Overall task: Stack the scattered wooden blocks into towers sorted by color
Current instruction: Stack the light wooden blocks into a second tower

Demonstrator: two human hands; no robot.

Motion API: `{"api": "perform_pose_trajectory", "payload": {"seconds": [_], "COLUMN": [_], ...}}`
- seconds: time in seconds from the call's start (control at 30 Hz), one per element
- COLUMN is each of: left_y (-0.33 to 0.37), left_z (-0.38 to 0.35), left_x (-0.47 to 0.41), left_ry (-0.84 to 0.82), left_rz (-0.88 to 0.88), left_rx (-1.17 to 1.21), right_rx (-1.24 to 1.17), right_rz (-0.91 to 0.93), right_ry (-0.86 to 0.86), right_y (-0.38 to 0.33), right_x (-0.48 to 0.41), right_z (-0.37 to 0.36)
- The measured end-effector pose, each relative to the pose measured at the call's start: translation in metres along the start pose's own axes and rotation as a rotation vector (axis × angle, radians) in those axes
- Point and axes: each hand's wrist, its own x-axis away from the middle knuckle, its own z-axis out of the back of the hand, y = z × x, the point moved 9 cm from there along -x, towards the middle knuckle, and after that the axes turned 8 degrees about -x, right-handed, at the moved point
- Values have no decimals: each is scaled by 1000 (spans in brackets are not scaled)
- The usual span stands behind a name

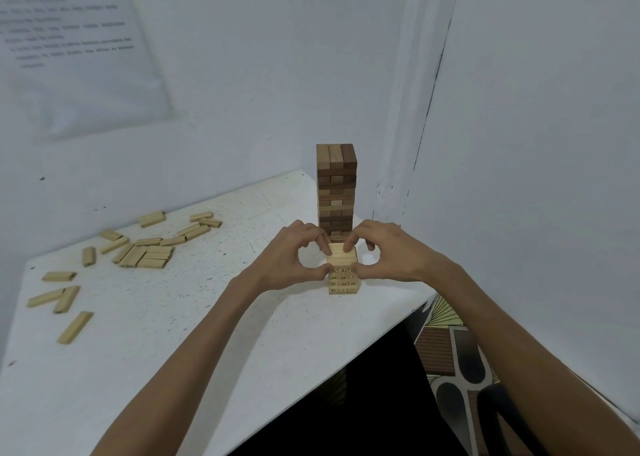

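Bare left forearm [194,345], bare right forearm [502,317], left grip [287,261], right grip [391,251], slender bare fingers [323,244]

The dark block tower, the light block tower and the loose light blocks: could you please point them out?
dark block tower [336,185], head view, middle of its front face.
light block tower [343,284], head view, numbered front face.
loose light blocks [156,256], head view, a block in the pile.

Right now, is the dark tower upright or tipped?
Upright: the dark tower stands straight on the table, layers squarely aligned, behind the light tower that the left hand and right hand pinch.
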Motion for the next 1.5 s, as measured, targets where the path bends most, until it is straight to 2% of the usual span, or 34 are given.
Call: {"api": "perform_pose_trajectory", "payload": {"seconds": [0.8, 1.03, 1.1, 1.17, 1.27, 1.37, 1.5], "left_y": [-2, -12, -14, -16, -19, -5, 24], "left_z": [-3, -7, -8, -11, -20, -45, -72], "left_x": [-1, 6, 12, 21, 40, 54, 61], "left_ry": [-2, -3, 24, 83, 268, 336, 303], "left_rz": [44, 156, 213, 297, 479, 611, 635], "left_rx": [50, 105, 147, 220, 430, 643, 802], "right_rx": [-26, -44, -124, -292, -629, -835, -950], "right_rz": [-24, -24, -54, -80, -142, -261, -328], "right_ry": [22, 57, 131, 289, 524, 565, 585], "right_y": [2, 7, 13, 15, 22, 31, 21], "right_x": [4, 7, 12, 22, 42, 50, 55], "right_z": [1, -2, -2, -2, -22, -63, -87]}}
